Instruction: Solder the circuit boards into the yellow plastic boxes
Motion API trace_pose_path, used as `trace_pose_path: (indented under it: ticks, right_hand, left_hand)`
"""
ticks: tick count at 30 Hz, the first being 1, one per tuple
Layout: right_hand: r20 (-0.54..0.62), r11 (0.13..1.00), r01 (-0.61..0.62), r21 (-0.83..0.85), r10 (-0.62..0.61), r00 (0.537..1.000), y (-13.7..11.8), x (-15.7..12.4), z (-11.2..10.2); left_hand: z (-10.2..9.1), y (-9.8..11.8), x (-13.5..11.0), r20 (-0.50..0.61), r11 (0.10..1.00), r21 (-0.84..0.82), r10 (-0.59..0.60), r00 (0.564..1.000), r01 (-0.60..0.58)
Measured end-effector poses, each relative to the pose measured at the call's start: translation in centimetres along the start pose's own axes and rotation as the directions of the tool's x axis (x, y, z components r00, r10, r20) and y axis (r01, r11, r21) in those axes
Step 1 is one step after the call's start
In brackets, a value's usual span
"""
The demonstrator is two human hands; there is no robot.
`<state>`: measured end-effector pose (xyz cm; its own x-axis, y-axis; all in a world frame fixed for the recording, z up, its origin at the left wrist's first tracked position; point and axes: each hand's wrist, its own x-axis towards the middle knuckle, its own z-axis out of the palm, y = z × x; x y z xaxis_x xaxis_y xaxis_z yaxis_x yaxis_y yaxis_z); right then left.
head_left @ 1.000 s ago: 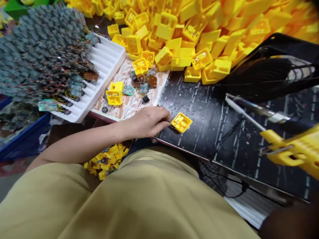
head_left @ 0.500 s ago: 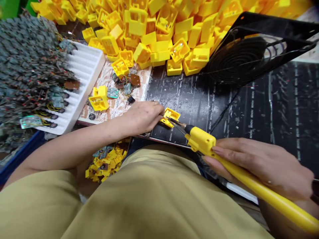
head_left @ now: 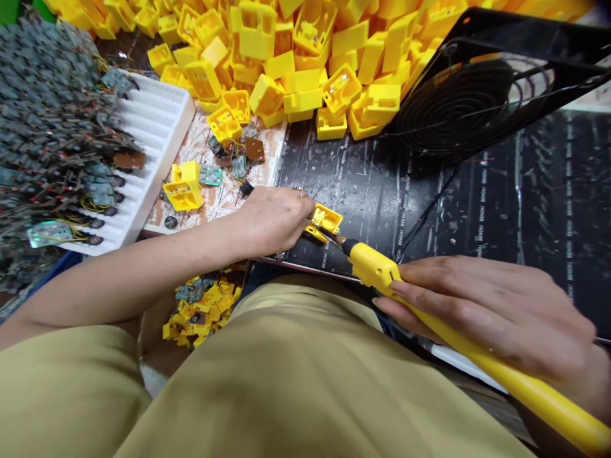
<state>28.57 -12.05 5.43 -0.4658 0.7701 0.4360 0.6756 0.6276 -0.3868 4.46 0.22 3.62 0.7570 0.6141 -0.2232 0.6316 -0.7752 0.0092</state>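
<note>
My left hand point(head_left: 272, 219) grips a small square yellow plastic housing point(head_left: 328, 219) at the near edge of a black bench mat point(head_left: 363, 184). My right hand point(head_left: 482, 312) is shut around the long yellow handle of a soldering iron point(head_left: 375, 267). The iron's thin metal tip reaches the housing's lower left corner, beside my left fingertips. The contact point itself is partly hidden by the housing and my fingers.
Behind the mat lies a large heap of yellow housings point(head_left: 286, 63). A white ridged tray point(head_left: 157, 127) borders a mass of wired circuit boards point(head_left: 57, 127). A black fan point(head_left: 468, 95) stands at the upper right. Yellow pieces point(head_left: 200, 308) lie beyond my lap.
My right hand has entered from the right with the soldering iron, bringing its tip to the housing. My left hand has shifted its hold, and the housing now sits tilted against my fingers.
</note>
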Motion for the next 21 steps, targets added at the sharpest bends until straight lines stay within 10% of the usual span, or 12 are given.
trace_pose_path:
  ticks: [21]
  right_hand:
    - [-0.081,0.957,-0.288,0.035,0.290,0.953,-1.3,-2.5,1.2]
  left_hand:
    - [-0.2,0.1,0.0,0.069,0.995,-0.076,-0.063,0.996,0.068]
